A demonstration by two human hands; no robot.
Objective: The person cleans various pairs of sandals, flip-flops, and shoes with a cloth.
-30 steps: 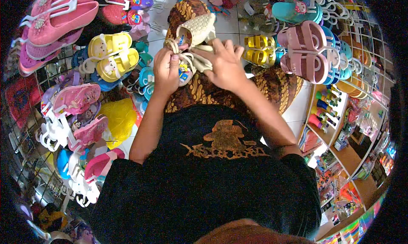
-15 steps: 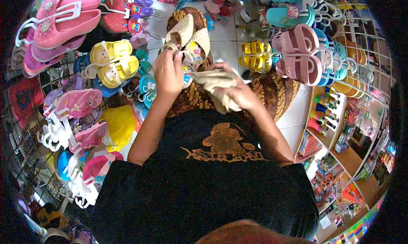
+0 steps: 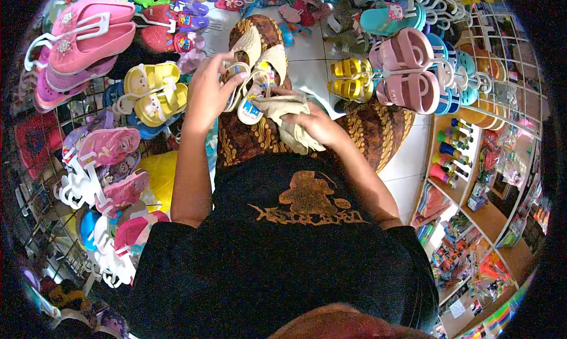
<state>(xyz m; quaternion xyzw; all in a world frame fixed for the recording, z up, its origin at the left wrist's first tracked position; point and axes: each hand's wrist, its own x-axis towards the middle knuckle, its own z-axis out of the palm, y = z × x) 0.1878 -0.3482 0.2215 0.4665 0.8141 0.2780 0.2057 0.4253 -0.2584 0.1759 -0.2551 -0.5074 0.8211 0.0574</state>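
Observation:
A pair of cream sandals [image 3: 274, 61] with broad woven straps lies over my lap, on brown patterned cloth [image 3: 254, 141]. My left hand [image 3: 209, 88] is at the left sandal's heel, thumb and fingers apart, with nothing between them. A crumpled beige cloth [image 3: 289, 117] is bunched in my right hand [image 3: 313, 123], against the heel of the right sandal. A round white tag with a blue print [image 3: 250, 110] shows at the heels. The cloth hides some of my right fingers.
Pink shoes [image 3: 94, 34], yellow sandals [image 3: 155, 93] and white hangers hang on a wire rack at the left. Mauve sandals [image 3: 407, 70] and small yellow sandals [image 3: 351, 79] hang at the right, above a wooden shelf [image 3: 455, 188] of small goods. White floor tiles [image 3: 307, 73] show ahead.
My left hand has let go of the sandal and moved left, its fingers opening. My right hand and the cloth have shifted slightly left, closer to the heel. The round tag is more exposed.

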